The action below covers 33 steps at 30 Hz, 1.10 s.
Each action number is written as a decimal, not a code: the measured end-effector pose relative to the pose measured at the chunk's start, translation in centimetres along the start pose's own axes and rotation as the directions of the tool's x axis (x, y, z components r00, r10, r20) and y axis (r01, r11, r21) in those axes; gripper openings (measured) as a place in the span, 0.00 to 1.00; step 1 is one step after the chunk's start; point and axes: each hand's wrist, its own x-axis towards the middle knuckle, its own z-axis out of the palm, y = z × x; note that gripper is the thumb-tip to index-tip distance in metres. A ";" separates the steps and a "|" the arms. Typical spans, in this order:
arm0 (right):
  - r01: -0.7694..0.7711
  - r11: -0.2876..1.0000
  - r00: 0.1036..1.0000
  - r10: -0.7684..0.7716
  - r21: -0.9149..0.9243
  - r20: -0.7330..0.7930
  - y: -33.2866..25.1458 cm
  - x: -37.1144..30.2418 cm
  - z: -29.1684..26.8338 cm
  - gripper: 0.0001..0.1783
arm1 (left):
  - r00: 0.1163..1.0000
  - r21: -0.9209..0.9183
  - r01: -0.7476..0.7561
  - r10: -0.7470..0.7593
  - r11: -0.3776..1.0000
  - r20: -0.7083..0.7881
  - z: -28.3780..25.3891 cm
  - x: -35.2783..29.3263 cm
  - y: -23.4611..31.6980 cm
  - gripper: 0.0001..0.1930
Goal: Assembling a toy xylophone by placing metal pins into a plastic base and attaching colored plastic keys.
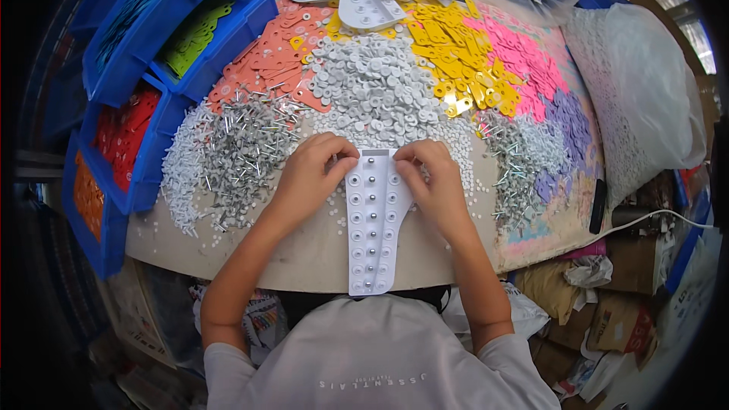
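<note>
A long white plastic jig [372, 216] lies lengthwise in front of me, its lower end at the table's near edge. Silver metal heads sit in a row down its middle channel, and round sockets with white pieces line both sides. The fingers of my left hand [313, 175] are closed on the jig's top left corner. At the top right corner, my right hand [434, 178] pinches the edge with thumb and fingers. Whether small pieces are also between the fingertips is hidden. Just beyond the hands rises a heap of white round caps [372, 91].
Metal rivets lie in heaps left [247, 152] and right [520, 163]. Coral [266, 57], yellow [452, 45], pink [524, 53] and purple [566, 129] pieces spread behind. Blue bins [140, 182] stand left, more white jigs [372, 7] at the back, a filled plastic bag [645, 91] right.
</note>
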 end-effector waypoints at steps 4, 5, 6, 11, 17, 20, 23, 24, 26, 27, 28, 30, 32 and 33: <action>-0.055 0.998 0.997 0.054 -0.019 -0.055 0.3 -0.1 0.8 0.04 | 0.995 -0.070 0.098 -0.099 0.993 -0.011 0.4 0.2 0.4 0.05; -0.046 0.998 0.997 0.043 -0.041 -0.068 0.4 -0.2 0.9 0.05 | 0.992 -0.077 0.124 -0.124 0.989 0.005 0.4 0.3 0.7 0.05; -0.047 0.998 0.997 0.044 -0.040 -0.068 0.4 -0.2 1.2 0.05 | 0.989 -0.084 0.150 -0.149 0.985 0.022 0.4 0.3 0.8 0.04; -0.063 0.994 0.989 0.049 -0.095 -0.142 1.2 -0.6 2.0 0.07 | 0.950 0.280 -0.247 0.288 0.928 -0.117 1.0 -0.3 -1.3 0.05; 0.106 0.933 0.958 -0.188 -0.343 -0.215 1.0 -1.0 2.7 0.08 | 0.932 0.291 -0.306 0.348 0.906 -0.104 0.6 0.0 -1.0 0.05; 0.132 0.909 0.955 -0.223 -0.395 -0.194 1.3 -1.4 2.8 0.09 | 0.930 0.272 -0.286 0.334 0.919 -0.151 0.0 1.6 -1.4 0.04; 0.141 0.906 0.954 -0.233 -0.399 -0.191 1.2 -1.5 2.6 0.10 | 0.917 0.318 -0.281 0.352 0.905 -0.189 -0.1 3.5 -1.7 0.05; 0.143 0.904 0.952 -0.236 -0.403 -0.193 1.1 -1.5 2.4 0.10 | 0.923 0.320 -0.274 0.341 0.907 -0.179 -0.1 4.1 -1.7 0.05; 0.173 0.935 0.950 -0.242 -0.309 -0.199 1.2 -1.4 2.1 0.08 | 0.928 0.373 -0.281 0.350 0.885 -0.132 0.2 4.8 -2.4 0.05; 0.177 0.935 0.949 -0.245 -0.309 -0.198 1.3 -1.3 1.8 0.08 | 0.932 0.422 -0.289 0.353 0.860 -0.081 0.3 4.9 -2.6 0.05; 0.058 0.979 0.955 -0.112 -0.195 -0.274 1.4 -1.3 1.2 0.08 | 0.931 0.419 -0.291 0.356 0.860 -0.084 0.5 5.0 -2.5 0.05; -0.056 0.996 0.943 0.028 -0.074 -0.332 1.9 -1.1 0.0 0.07 | 0.940 0.453 -0.283 0.339 0.845 -0.046 0.9 5.1 -2.4 0.05; -0.037 0.963 0.925 -0.068 -0.267 -0.373 2.7 -0.2 -1.3 0.05 | 0.942 0.450 -0.278 0.332 0.848 -0.043 0.8 5.2 -2.3 0.05; -0.015 0.961 0.938 -0.083 -0.278 -0.338 3.1 0.0 -1.5 0.05 | 0.945 0.449 -0.272 0.323 0.851 -0.040 0.8 5.2 -2.3 0.06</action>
